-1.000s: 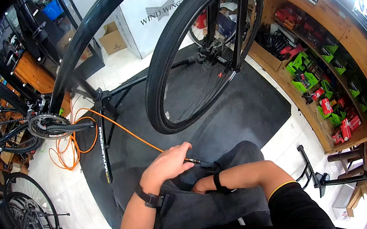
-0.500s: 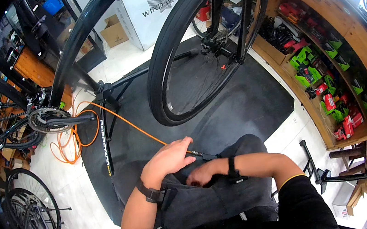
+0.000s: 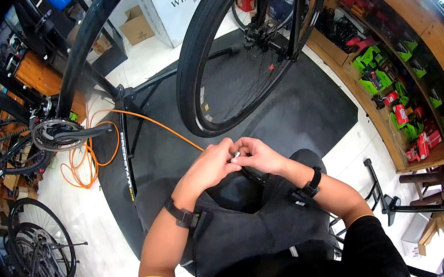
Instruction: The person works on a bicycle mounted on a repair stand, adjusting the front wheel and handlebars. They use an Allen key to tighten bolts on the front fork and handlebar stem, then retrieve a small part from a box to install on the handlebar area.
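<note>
Both of my hands meet above my lap, just short of the bicycle wheel (image 3: 188, 87). My left hand (image 3: 210, 167) is closed round the end of an orange air hose (image 3: 167, 128). At my right hand (image 3: 260, 154), thumb and fingers pinch a small metal fitting (image 3: 235, 155) at that hose end; the fingers partly cover it. Under my right hand a dark, slim part (image 3: 255, 176) hangs, its kind unclear. The wheel belongs to a black bicycle frame (image 3: 88, 50), with its crankset (image 3: 59, 134) on the left.
A black repair stand (image 3: 123, 104) rises from a dark mat (image 3: 286, 113). Orange hose coils lie on the pale floor to the left, near several wheels (image 3: 39, 241). A wooden shelf unit (image 3: 404, 162) with packaged parts lines the right, beside a floor pump (image 3: 391, 208). Cardboard box (image 3: 136, 25) stands behind.
My right hand has come up from my lap to the hose fitting. My left hand has shifted slightly away from my body, and both hands now touch.
</note>
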`<state>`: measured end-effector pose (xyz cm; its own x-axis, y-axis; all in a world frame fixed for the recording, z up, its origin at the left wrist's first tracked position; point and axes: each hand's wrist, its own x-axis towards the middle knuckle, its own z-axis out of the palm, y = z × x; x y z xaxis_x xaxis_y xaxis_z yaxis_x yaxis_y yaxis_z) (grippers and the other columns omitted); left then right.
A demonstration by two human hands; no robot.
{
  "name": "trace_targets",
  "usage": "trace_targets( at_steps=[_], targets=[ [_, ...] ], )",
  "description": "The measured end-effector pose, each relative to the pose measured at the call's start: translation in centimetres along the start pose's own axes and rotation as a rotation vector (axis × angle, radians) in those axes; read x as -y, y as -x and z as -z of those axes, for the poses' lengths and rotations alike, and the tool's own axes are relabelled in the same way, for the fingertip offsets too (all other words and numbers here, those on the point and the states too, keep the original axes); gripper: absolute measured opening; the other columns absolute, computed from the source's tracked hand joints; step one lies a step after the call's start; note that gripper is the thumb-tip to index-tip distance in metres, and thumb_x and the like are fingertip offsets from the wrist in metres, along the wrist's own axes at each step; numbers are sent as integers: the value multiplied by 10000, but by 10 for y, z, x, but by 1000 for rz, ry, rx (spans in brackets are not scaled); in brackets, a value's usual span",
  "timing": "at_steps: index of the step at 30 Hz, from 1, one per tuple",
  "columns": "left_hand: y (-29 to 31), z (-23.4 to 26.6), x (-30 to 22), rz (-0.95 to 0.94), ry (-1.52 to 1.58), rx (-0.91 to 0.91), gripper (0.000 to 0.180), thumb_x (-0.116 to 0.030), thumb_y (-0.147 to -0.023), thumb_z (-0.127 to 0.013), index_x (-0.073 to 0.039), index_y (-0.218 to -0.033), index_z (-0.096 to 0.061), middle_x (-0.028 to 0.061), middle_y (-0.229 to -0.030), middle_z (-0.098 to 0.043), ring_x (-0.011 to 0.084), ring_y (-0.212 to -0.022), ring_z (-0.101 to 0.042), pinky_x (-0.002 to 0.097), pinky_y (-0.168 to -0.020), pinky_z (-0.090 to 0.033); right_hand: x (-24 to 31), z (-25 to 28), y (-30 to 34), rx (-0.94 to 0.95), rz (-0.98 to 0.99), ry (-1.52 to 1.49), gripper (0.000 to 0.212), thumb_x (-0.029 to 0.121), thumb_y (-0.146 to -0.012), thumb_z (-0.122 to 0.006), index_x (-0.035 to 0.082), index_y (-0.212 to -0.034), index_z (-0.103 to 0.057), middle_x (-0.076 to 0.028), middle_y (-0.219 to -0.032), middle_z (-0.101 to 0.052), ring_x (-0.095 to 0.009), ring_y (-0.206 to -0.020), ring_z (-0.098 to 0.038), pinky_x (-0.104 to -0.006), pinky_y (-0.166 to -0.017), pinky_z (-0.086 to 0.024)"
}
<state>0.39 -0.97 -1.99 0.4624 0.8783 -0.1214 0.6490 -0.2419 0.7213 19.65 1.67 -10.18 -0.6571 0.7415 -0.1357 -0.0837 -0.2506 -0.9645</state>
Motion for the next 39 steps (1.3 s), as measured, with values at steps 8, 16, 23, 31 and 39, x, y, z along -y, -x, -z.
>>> trace_targets(
  at_steps=[8, 16, 23, 31, 39],
  targets=[
    [-6, -4, -2, -13, 19, 29, 265, -56, -811, -750, -15, -1051, -646, 160, -821, -704, 316, -776, -702, 384, -705, -539, -12, 47, 23, -81, -7, -111, 198, 43, -995, -526, -14, -1180, -567, -81, -1027, -661, -142, -862, -639, -262, -747, -528],
    [1, -6, -3, 65, -118, 347, 320, -130, -802, -783, -21, -1075, -655, 148, -815, -697, 303, -792, -689, 403, -707, -518, 10, 62, 17, -212, -244, 269, 234, 219, -1020, -605, -10, -972, -596, -38, -748, -632, -102, -591, -599, -243, -512, -463],
    [0, 33, -9, 545, -314, -566, 479, -451, -848, -744, 11, -948, -666, 232, -884, -703, 418, -831, -694, 481, -744, -550, -7, 74, 4, -253, -159, 245, 236, 255, -1000, -653, 40, -924, -594, 33, -695, -537, -48, -577, -465, -216, -498, -383],
    [-14, 42, -8, 194, -82, -907, 451, -268, -908, -734, 19, -1218, -576, 198, -992, -707, 373, -821, -693, 409, -732, -534, -20, 80, 13, -223, -185, 185, 158, 186, -994, -653, 39, -965, -602, 35, -719, -538, -50, -600, -473, -214, -523, -380],
    [-15, 35, -6, -14, -72, -1098, 454, -241, -858, -787, 10, -1196, -618, 123, -960, -665, 195, -698, -564, 329, -685, -492, -33, 89, 2, -307, -204, 126, 129, 128, -986, -624, 1, -1002, -635, -44, -844, -672, -114, -704, -639, -255, -607, -516]
  ],
)
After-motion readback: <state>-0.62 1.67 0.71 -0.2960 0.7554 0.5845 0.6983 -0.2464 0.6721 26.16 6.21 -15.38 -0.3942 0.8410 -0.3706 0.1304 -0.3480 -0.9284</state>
